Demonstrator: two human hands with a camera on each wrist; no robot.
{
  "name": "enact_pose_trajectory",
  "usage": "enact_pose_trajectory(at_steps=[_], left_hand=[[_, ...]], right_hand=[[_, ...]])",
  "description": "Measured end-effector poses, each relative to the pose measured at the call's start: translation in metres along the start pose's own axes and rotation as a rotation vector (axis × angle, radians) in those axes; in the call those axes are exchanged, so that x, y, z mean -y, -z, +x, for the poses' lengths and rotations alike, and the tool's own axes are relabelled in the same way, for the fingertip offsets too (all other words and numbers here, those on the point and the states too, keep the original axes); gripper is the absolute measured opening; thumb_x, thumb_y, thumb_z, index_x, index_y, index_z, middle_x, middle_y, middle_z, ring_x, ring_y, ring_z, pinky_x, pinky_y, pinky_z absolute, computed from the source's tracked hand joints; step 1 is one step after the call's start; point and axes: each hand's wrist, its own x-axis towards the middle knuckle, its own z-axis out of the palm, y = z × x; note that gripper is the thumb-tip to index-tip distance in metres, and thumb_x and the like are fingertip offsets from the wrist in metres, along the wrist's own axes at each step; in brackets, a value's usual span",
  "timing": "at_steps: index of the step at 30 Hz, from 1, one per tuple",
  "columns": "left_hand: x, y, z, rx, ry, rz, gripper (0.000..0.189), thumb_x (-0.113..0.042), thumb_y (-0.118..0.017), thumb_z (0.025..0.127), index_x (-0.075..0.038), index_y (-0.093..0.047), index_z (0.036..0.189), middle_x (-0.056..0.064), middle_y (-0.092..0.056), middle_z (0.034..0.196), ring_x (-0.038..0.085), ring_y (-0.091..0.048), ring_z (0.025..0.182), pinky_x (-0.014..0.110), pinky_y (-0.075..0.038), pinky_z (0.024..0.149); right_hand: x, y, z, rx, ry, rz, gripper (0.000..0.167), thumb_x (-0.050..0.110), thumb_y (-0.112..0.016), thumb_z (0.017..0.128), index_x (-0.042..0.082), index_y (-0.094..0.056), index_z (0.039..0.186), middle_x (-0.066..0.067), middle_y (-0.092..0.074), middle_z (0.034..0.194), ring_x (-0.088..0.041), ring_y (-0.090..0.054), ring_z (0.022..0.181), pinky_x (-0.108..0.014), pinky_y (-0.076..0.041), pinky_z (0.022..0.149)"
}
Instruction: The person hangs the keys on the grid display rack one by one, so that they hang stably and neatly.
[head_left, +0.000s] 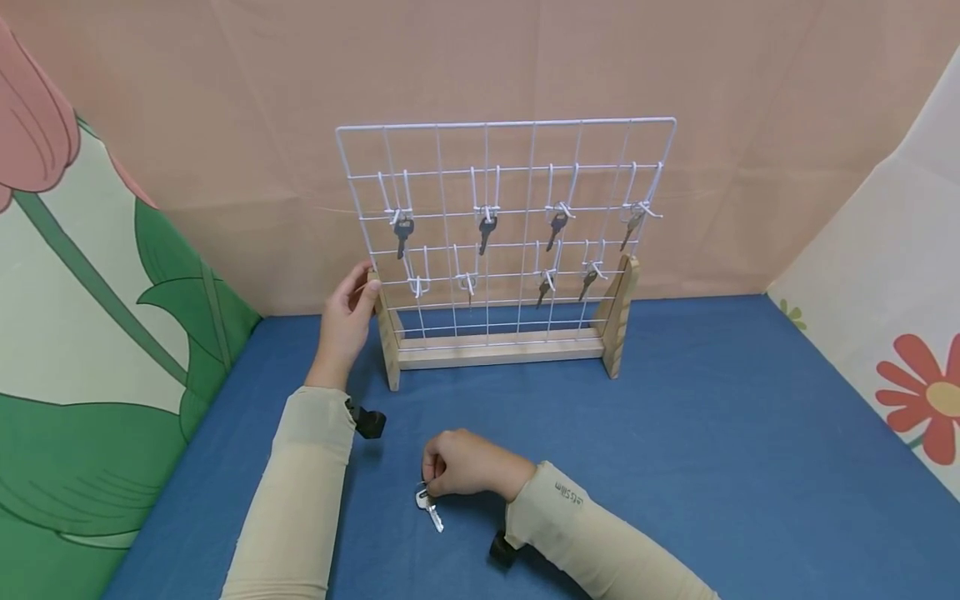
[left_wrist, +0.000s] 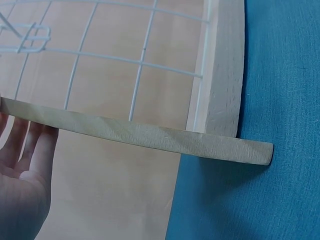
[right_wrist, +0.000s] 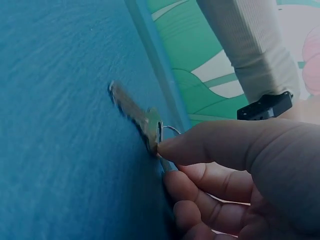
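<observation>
A white wire grid rack [head_left: 506,171] stands upright in a wooden stand [head_left: 501,353]. At its left side post [left_wrist: 135,134], near the top, my left hand [head_left: 348,312] grips the wood, its fingers partly hidden behind the post. In front of the rack, low over the blue cloth, my right hand [head_left: 472,465] pinches a silver key [head_left: 434,517] by its ring end between thumb and fingertips. The right wrist view shows the key [right_wrist: 129,105] with its blade pointing away from the fingers and a thin ring [right_wrist: 172,129] at its head.
Several keys hang on the rack's hooks, among them one at the upper left [head_left: 403,229] and one at the lower right [head_left: 589,282]. Blue cloth [head_left: 712,433] covers the table. A beige backdrop [head_left: 750,167] rises behind, with printed panels [head_left: 97,275] on both sides.
</observation>
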Motion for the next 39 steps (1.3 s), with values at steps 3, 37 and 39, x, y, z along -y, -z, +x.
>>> enact_pose_trajectory(at_steps=[3,37,39], left_hand=[[0.014,0.000,0.006,-0.013,-0.009,-0.002,0.052,-0.029,-0.051,0.108,-0.013,-0.041,0.156,0.013,-0.044,0.155,0.030,-0.045,0.140,0.044,-0.042,0.112],[0.027,-0.001,0.011,-0.031,-0.057,0.002,0.051,-0.031,-0.052,0.107,-0.013,-0.045,0.154,0.014,-0.050,0.150,0.029,-0.051,0.135,0.047,-0.046,0.108],[0.027,-0.001,0.011,-0.030,-0.053,0.004,0.051,-0.032,-0.052,0.107,-0.013,-0.044,0.154,0.013,-0.050,0.151,0.029,-0.051,0.135,0.047,-0.046,0.107]], right_hand=[[-0.001,0.001,0.000,0.005,0.021,0.022,0.017,0.002,-0.076,0.087,0.012,-0.066,0.077,0.007,-0.055,0.066,-0.005,-0.048,0.058,-0.018,-0.040,0.055],[0.019,0.064,0.017,-0.653,0.255,0.337,0.006,0.013,-0.066,0.100,0.007,-0.066,0.100,-0.004,-0.063,0.092,-0.017,-0.057,0.081,-0.033,-0.051,0.071],[0.024,0.071,0.019,-0.660,0.244,0.410,0.008,0.014,-0.065,0.101,0.007,-0.066,0.102,-0.005,-0.062,0.092,-0.018,-0.056,0.080,-0.031,-0.049,0.067]])
